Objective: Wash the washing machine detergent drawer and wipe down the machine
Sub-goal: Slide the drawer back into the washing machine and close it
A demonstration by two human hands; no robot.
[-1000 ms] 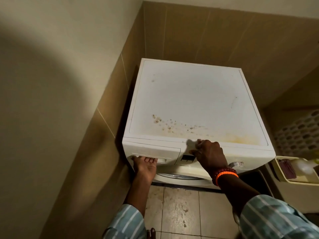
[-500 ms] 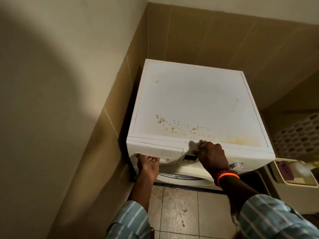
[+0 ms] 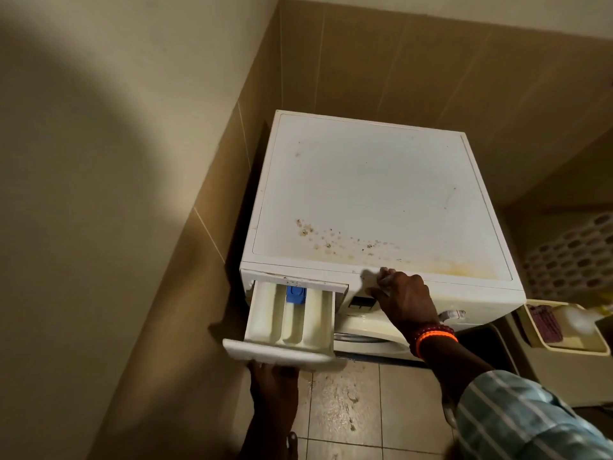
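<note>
Head view, step: the detergent drawer (image 3: 292, 322) is pulled far out of the washing machine (image 3: 381, 194) but not yet free; washing and wiping have not begun.
Head view, drawer place: at 7 o'clock of the machine's top, jutting from the front left corner toward the floor (image 3: 348, 403).
Head view, left hand (image 3: 270, 371): under the drawer's front panel, at its 6 o'clock; the fingers are hidden behind the panel, so I cannot tell whether they grasp it.
Head view, right hand (image 3: 403, 298): braced on the machine's front top edge, at 3 o'clock of the drawer, fingers (image 3: 384, 273) curled over the rim and gripping it.
Next move, judged: probably press the blue tab (image 3: 294, 294) at the drawer's back to release it, then draw it straight out.
Materials: drawer of yellowed white plastic, three long troughs with thin dividers; lid flat, smooth, speckled with dark spots (image 3: 318, 235) and a rusty smear (image 3: 464, 270) near the front edge; floor of glossy, grimy tiles.
</note>
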